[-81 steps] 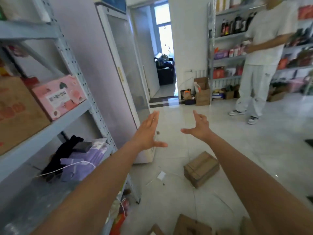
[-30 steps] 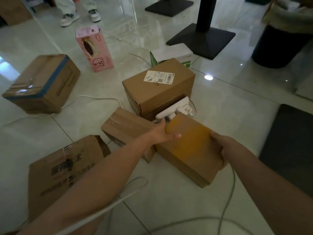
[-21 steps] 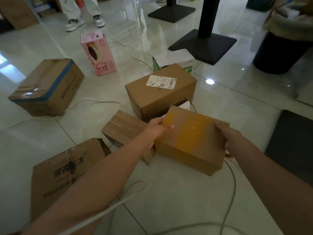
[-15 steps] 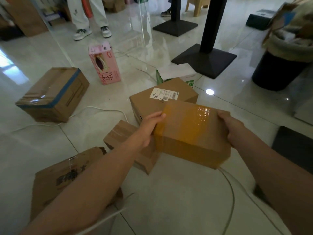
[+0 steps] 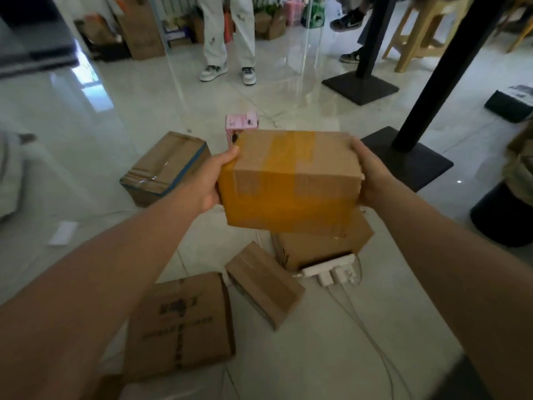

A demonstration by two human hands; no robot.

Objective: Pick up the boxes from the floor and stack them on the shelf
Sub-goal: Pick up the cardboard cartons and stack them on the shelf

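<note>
Your brown cardboard box (image 5: 291, 183) wears orange-yellow tape; a blue-taped brown box (image 5: 165, 168), a pink carton (image 5: 240, 122) and a white power strip (image 5: 327, 267) sit on pale glossy floor (image 5: 86, 140).

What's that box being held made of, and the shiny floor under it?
The held box looks like matte brown cardboard, banded with glossy yellowish tape that catches the light. The floor seems polished pale tile or stone, judging by the window glare mirrored in it.

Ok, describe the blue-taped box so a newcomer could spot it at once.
Cardboard boxes lie scattered on the glossy pale floor. The blue-taped box sits left of the left hand, apart from the others. It alone has a blue strip along one edge.
</note>
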